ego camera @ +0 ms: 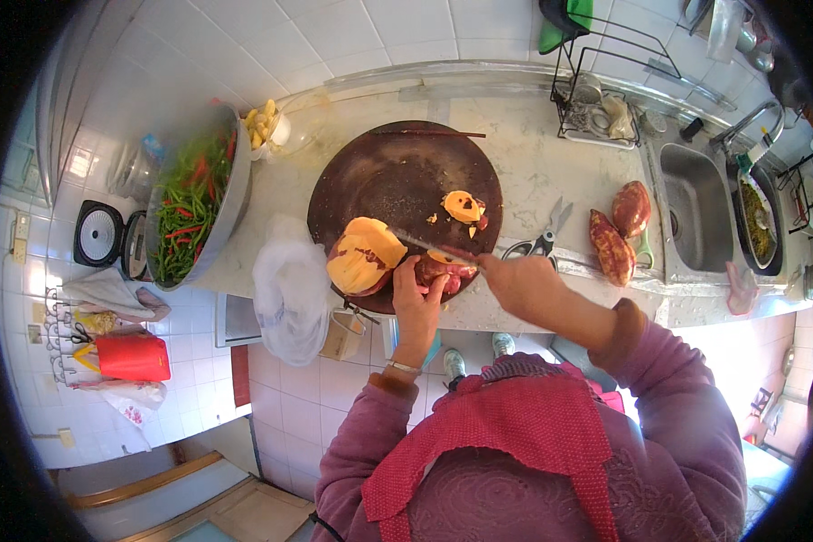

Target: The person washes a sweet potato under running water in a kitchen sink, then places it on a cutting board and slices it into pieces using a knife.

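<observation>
My right hand [520, 283] grips the handle of a knife, whose blade [417, 242] points left across the round dark chopping board [386, 169]. Under the knife, my left hand [414, 298] holds down a red-skinned sweet potato piece [440, 269] showing some orange flesh. Left of that hand sits a larger cut sweet potato [360, 257], mostly orange with red patches of skin. Small orange cut pieces [463, 206] and crumbs lie on the board's right part. A thin reddish-brown stick [440, 133] rests along its far edge.
Scissors [546, 237] lie right of the board. Two unpeeled sweet potatoes [611, 249] and a green-handled tool [645, 252] are near the sink [694, 196]. A clear plastic bag [288, 291] hangs over the counter edge. Further left stands a metal basin [234, 203] of green and red chillies.
</observation>
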Motion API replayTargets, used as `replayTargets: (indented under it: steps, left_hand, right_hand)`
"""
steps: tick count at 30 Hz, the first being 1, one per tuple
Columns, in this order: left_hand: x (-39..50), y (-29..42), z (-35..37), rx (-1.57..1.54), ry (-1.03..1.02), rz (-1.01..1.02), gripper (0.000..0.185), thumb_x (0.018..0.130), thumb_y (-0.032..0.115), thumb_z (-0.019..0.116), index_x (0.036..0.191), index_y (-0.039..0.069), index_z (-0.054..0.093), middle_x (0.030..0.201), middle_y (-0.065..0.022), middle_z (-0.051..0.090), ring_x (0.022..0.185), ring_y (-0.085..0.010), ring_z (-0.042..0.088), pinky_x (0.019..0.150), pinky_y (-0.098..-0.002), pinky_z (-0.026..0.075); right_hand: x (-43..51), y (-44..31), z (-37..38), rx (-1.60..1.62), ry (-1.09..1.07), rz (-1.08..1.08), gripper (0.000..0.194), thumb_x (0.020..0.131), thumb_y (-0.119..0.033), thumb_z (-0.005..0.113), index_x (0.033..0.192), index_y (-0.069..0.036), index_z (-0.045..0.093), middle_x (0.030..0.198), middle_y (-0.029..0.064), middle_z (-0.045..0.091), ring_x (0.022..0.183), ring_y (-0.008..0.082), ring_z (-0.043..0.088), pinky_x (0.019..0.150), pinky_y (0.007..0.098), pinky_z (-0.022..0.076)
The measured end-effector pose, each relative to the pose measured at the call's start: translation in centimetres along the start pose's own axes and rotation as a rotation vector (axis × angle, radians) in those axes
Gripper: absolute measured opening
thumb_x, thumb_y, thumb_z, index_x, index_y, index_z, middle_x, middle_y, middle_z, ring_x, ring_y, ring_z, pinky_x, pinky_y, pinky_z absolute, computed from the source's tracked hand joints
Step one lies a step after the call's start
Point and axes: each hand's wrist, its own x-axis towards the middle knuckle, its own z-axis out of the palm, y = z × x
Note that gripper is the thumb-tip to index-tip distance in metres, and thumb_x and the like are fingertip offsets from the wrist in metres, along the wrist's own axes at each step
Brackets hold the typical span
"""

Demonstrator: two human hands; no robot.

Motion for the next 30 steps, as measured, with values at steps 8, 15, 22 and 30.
replayTargets:
  steps: [8, 15, 22, 30]
  left_hand:
    - [-0.2, -1.4, 0.9, 0.041, 0.017, 0.013, 0.061, 0.086, 0.018, 0.07, 0.134, -0.003, 0.04, 0.121, -0.0193, 0.051, 0.084, -0.0226, 0.063, 0.069, -0.0312, 0.054]
    - [-0.1, -0.4, 0.4, -0.003, -0.052, -0.057, 0.052, 0.084, 0.018, 0.071, 0.125, -0.002, 0.046, 0.113, -0.018, 0.053, 0.082, -0.0241, 0.062, 0.068, -0.0324, 0.053]
    - [0.5, 1.9, -0.5, -0.006, -0.017, -0.056, 0.043, 0.081, 0.016, 0.073, 0.114, 0.0, 0.049, 0.105, -0.0183, 0.052, 0.089, -0.0329, 0.056, 0.072, -0.0366, 0.052]
    - [-1.9, -0.3, 0.4, -0.17, 0.117, 0.0, 0.047, 0.084, 0.01, 0.072, 0.121, -0.002, 0.047, 0.125, -0.0162, 0.049, 0.101, -0.0227, 0.058, 0.076, -0.0317, 0.055]
  right_hand:
    - [-2.3, -2.1, -1.3, -0.006, -0.152, -0.021, 0.032, 0.084, -0.007, 0.051, 0.115, 0.004, 0.048, 0.071, 0.0151, 0.066, 0.064, 0.0305, 0.067, 0.053, 0.0444, 0.0505]
    - [0.2, -1.8, 0.5, -0.005, -0.124, -0.054, 0.025, 0.081, -0.006, 0.056, 0.102, 0.007, 0.052, 0.072, 0.0171, 0.068, 0.066, 0.032, 0.069, 0.051, 0.0434, 0.0528]
    - [4.8, 1.1, 4.5, -0.112, 0.006, -0.196, 0.021, 0.084, -0.014, 0.057, 0.093, 0.005, 0.059, 0.069, 0.0159, 0.067, 0.061, 0.0297, 0.068, 0.051, 0.0387, 0.0533]
    - [4.2, 4.5, 1.2, 1.035, -0.02, 0.212, 0.029, 0.093, -0.023, 0.048, 0.075, 0.0, 0.051, 0.054, 0.0073, 0.054, 0.043, 0.0173, 0.053, 0.044, 0.0351, 0.0437]
